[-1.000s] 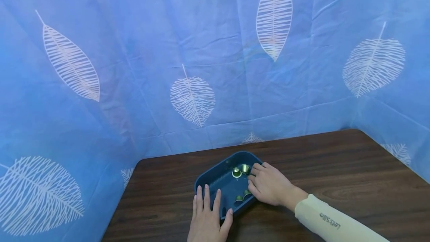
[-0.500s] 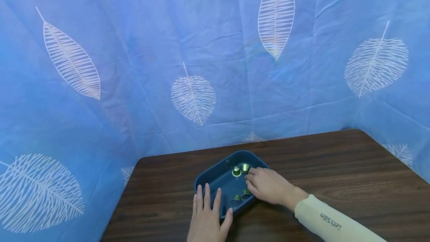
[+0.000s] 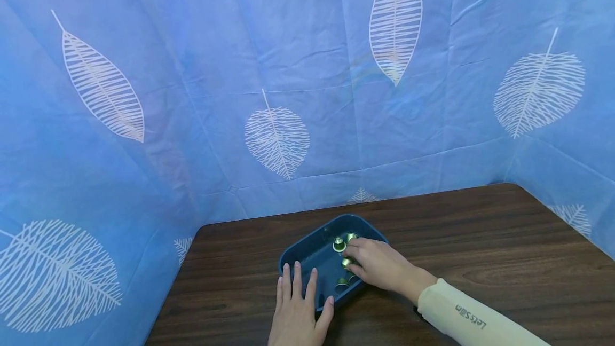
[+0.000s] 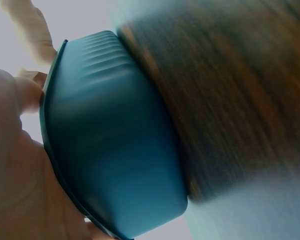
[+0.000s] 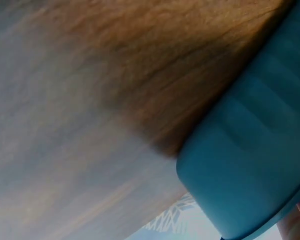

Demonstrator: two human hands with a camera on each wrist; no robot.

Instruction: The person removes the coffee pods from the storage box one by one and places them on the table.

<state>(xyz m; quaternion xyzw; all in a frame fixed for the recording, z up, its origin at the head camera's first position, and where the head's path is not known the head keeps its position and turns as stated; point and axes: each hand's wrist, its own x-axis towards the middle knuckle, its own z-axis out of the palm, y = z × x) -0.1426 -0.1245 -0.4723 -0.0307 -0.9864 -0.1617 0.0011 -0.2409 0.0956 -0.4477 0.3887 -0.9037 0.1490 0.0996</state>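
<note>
A dark blue tray [image 3: 314, 250] with several small green coffee capsules inside lies on the table. My right hand [image 3: 384, 266] reaches over the tray's right side, its thumb and fingers pinching a coffee capsule [image 3: 346, 263] low in the tray. Near those fingertips a second capsule [image 3: 339, 244] stands on its wide rim, with another one [image 3: 351, 236] partly hidden behind the hand. Closer to me, one more capsule [image 3: 342, 282] lies by the near wall. My left hand [image 3: 297, 316] rests over the tray's near-left rim with straight, spread fingers; the left wrist view shows its palm [image 4: 15, 165] against the rim.
The dark wooden table [image 3: 480, 244] extends to both sides of the tray. Behind it hangs a blue cloth [image 3: 206, 95] printed with white leaves, which also wraps the left and right sides.
My right hand has moved slightly left and farther into the tray, and a capsule now shows between its fingertips. The capsules near the close wall shifted a little. My left hand stays put.
</note>
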